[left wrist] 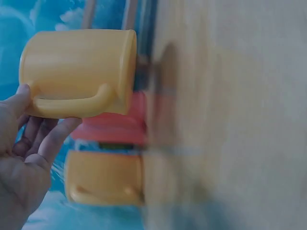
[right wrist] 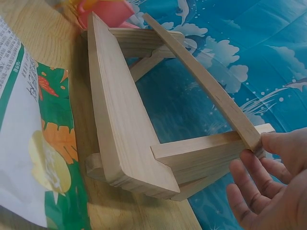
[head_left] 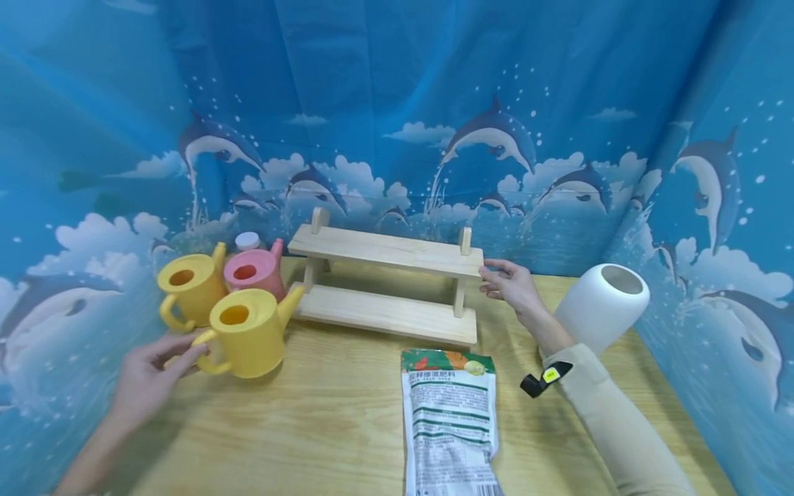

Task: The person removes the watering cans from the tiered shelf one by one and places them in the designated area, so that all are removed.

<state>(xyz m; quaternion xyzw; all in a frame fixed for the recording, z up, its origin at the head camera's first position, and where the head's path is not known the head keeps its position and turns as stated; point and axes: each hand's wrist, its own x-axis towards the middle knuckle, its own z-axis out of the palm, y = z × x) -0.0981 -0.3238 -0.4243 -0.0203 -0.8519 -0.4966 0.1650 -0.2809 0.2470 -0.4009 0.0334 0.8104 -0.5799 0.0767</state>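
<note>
My left hand (head_left: 149, 372) pinches the handle of a yellow watering can (head_left: 251, 341), thumb near the handle's top in the left wrist view. This can is held upright, its base just off the tabletop and its spout toward the shelf. Behind it stand a pink watering can (head_left: 256, 269) and a second yellow watering can (head_left: 195, 293). My right hand (head_left: 511, 286) grips the right end of the upper board of a two-tier wooden shelf (head_left: 384, 251), thumb above and fingers below (right wrist: 247, 165). Both boards of the shelf hold nothing.
A white fertilizer bag (head_left: 449, 427) lies on the wooden table in front of the shelf. The white vase (head_left: 598, 310) leans at the right, beside my right forearm. A white lid (head_left: 247, 240) shows behind the pink can. Blue dolphin-printed curtains (head_left: 397, 103) enclose the table.
</note>
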